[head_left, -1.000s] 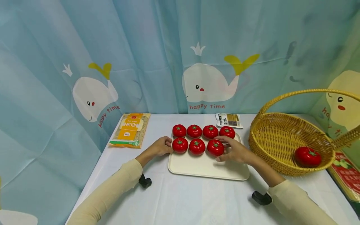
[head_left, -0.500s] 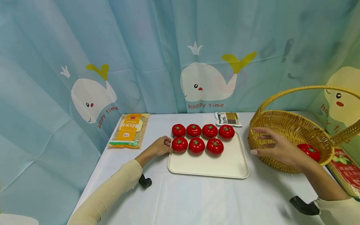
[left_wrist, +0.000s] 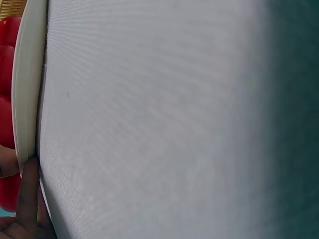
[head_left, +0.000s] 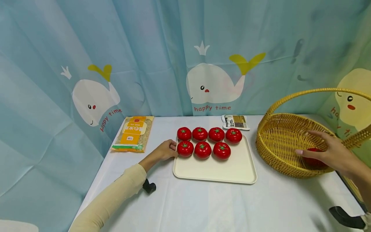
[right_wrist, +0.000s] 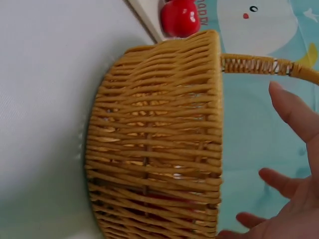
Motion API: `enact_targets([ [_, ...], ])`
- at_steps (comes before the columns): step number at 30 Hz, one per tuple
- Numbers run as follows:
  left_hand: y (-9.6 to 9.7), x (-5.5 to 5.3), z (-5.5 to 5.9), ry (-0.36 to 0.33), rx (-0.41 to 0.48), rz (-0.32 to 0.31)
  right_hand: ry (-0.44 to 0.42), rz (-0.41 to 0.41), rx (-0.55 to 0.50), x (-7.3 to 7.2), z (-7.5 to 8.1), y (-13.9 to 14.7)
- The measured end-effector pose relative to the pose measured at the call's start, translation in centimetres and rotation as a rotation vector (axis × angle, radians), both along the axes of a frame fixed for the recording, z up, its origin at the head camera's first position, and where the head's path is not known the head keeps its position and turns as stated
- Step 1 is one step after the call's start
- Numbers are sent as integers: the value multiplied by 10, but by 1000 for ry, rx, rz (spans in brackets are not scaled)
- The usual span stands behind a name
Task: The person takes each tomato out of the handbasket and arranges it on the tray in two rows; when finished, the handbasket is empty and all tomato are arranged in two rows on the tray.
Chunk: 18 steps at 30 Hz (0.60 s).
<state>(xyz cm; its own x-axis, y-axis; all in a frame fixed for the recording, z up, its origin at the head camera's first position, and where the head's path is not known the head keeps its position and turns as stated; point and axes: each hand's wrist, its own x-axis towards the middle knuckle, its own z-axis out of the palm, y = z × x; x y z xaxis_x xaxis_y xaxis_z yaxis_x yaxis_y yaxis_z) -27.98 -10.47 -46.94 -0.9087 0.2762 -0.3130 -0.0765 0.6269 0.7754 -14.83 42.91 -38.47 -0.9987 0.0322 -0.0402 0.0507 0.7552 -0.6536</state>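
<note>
Several red tomatoes [head_left: 203, 150] with green tops sit in two rows on a cream tray [head_left: 214, 172]. My left hand [head_left: 165, 150] grips the tray's left edge; in the left wrist view a finger [left_wrist: 28, 196] lies along the outside of the rim. My right hand [head_left: 333, 153] hovers over the right part of a yellow wicker basket [head_left: 269, 158], fingers spread and holding nothing. Beneath it, one tomato [head_left: 311, 162] lies in the basket, partly hidden by the hand. Seen from the right wrist, the spread fingers are above the basket's rim [right_wrist: 217, 124].
An orange food packet [head_left: 133, 133] lies at the back left. A small white-and-brown packet [head_left: 235, 122] is behind the tray. The basket's tall handle [head_left: 307, 92] arches over it. Whale-print curtains [head_left: 156, 64] rise along the table's back and sides.
My right hand has left the front-row tomato at the tray's right and swung rightward to over the basket. My left hand stays on the tray edge; the tray's tomatoes remain in place.
</note>
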Motion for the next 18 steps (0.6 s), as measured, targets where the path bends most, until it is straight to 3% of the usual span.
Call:
enact_targets([
  [7, 0, 1, 1, -3, 2, 5, -102, -47, 27, -8, -4, 9],
  [12, 0, 1, 1, -4, 0, 10, -137, -24, 29, -19, -12, 12],
  [18, 1, 0, -2, 3, -3, 10, -116, 18, -128, -33, -18, 11],
])
